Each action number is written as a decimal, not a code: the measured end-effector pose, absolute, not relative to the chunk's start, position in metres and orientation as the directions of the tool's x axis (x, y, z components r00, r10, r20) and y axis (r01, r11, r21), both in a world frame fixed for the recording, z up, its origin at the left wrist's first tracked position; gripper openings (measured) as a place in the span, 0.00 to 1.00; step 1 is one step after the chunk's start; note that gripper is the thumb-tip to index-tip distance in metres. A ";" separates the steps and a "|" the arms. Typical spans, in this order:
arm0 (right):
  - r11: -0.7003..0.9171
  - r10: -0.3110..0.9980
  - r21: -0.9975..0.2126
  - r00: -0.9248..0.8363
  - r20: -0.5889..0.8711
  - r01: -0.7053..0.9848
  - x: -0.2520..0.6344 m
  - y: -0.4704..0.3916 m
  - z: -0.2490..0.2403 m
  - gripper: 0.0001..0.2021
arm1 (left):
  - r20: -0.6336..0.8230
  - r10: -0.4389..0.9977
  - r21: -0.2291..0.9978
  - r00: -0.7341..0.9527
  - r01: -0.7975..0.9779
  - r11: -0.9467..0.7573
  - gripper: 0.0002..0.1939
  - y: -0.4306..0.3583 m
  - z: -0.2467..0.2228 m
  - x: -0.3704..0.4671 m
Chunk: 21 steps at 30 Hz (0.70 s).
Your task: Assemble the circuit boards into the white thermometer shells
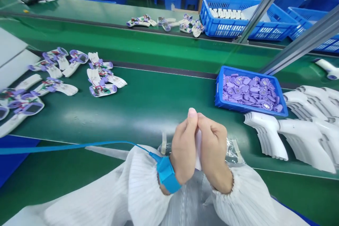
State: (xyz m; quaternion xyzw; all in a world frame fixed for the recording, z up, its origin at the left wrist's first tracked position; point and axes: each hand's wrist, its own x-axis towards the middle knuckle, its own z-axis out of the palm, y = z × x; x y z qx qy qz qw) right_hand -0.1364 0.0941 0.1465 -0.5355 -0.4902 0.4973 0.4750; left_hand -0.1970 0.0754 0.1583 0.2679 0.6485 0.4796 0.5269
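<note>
My left hand (184, 144) and my right hand (212, 148) are closed and pressed together above the near edge of the green bench. Between the palms shows a narrow strip of a white plastic piece (198, 148); the fingers hide most of it, so its shape cannot be made out. Both thumbs meet at the top. A blue wrist strap (168, 174) with a cord circles my left wrist. Beneath the hands lies a clear plastic bag (233, 151) with tape strips at its ends.
A blue bin (219, 91) of purple plastic parts stands right of my hands. Stacked white shell halves (265, 127) lie beyond it. Opened devices (102, 83) with purple parts and wires rest at the left. A metal post (299, 47) and a blue crate (225, 30) stand behind.
</note>
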 end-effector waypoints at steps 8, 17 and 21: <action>0.009 0.997 -1.000 0.074 0.009 0.013 -0.145 0.115 0.121 0.21 | -0.360 0.920 0.914 -0.158 -0.258 0.313 0.31 0.098 0.124 -0.210; -0.085 0.996 -0.995 -0.025 -0.086 0.061 -0.141 0.131 0.108 0.20 | -0.359 0.933 0.924 -0.037 0.128 0.361 0.20 0.079 0.115 -0.266; -0.187 0.981 -0.944 0.104 -0.164 0.272 -0.121 0.129 0.105 0.22 | -0.484 0.867 0.872 -0.122 0.009 0.489 0.14 0.122 0.098 -0.307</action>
